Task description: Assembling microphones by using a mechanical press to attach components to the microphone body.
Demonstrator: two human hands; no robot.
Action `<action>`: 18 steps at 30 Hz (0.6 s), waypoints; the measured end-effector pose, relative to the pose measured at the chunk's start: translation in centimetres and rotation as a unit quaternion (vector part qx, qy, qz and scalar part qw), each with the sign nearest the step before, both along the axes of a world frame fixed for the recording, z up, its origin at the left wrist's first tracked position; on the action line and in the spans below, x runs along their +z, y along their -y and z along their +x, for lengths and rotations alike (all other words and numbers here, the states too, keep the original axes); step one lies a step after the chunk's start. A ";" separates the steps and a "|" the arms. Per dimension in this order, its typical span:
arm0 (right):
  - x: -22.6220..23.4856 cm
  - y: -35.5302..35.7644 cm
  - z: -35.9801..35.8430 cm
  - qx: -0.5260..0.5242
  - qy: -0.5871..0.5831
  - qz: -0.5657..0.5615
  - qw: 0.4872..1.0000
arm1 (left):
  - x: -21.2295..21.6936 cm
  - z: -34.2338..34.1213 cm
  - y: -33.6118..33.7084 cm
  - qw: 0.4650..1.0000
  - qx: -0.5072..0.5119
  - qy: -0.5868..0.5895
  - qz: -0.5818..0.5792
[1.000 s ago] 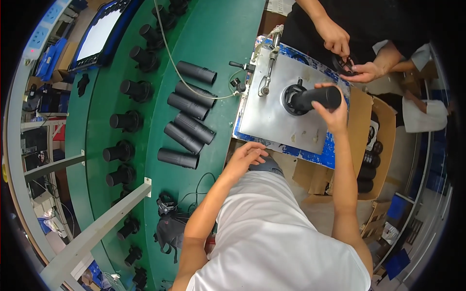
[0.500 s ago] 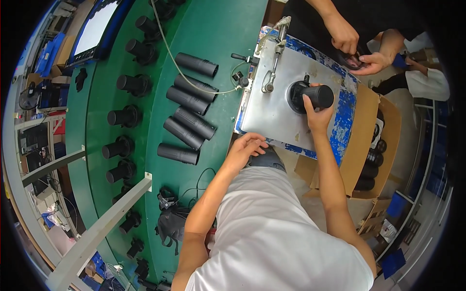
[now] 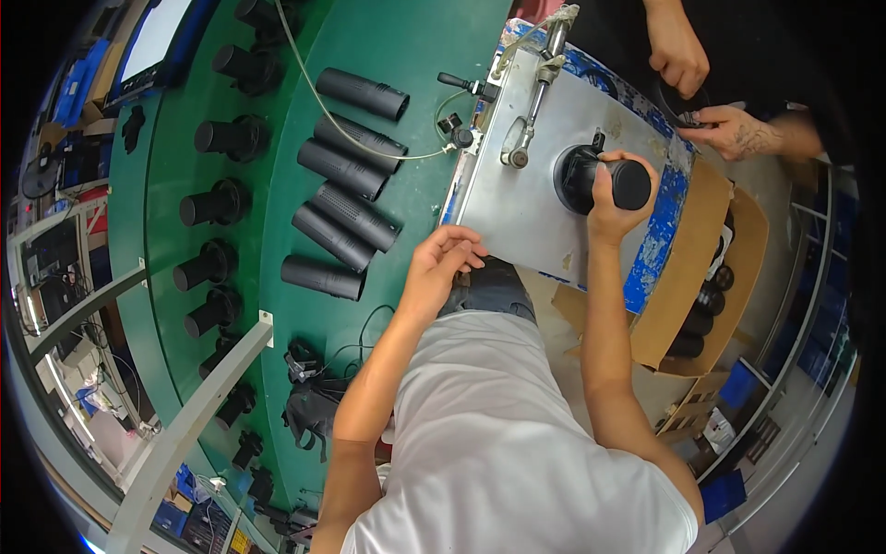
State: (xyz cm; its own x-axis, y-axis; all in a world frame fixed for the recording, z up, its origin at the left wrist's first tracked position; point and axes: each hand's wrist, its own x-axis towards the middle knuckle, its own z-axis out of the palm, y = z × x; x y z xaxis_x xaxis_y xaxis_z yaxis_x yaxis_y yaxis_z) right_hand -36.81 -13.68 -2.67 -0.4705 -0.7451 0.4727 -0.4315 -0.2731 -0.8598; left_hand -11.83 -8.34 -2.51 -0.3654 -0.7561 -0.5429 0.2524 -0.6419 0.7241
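Note:
A black cylindrical part with a wide round flange (image 3: pixel 631 186) stands on a bare metal plate (image 3: pixel 517 208). My right hand (image 3: pixel 620 205) is wrapped round its cylinder, fingers on the far side and thumb on the near left. My left hand (image 3: pixel 445 262) hovers by the plate's near left corner, fingers loosely curled and apart, holding nothing. On the plate's left side sits a metal lever clamp (image 3: pixel 532 115), apart from the black part. Several black ribbed tubes (image 3: pixel 323 277) lie on the green table, left of my left hand.
More flanged black parts (image 3: pixel 214 203) line the green table's (image 3: pixel 305 198) far left strip. A thin hose (image 3: pixel 325 109) crosses the tubes. A grey metal bar (image 3: pixel 217 397) spans the lower left. Right of the plate is a cardboard box (image 3: pixel 688 319) holding black parts. A co-worker's hands (image 3: pixel 681 65) handle a dark ring-like piece.
My right hand has shifted its hold, its fingers now reaching further round the black part. The view has moved slightly, and the co-worker's hands have changed position.

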 end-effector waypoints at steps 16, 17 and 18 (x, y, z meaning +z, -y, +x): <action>-1.6 -0.3 -2.3 0.114 0.035 0.014 0.993 | -1.9 -3.7 19.0 0.856 -0.029 0.348 -0.380; -1.6 -0.2 -2.1 0.128 0.038 0.022 0.991 | -3.7 -3.8 20.1 0.775 -0.059 0.467 -0.422; -1.5 -0.4 -2.2 0.120 0.041 0.026 0.992 | -5.3 -4.5 20.8 0.679 -0.090 0.570 -0.454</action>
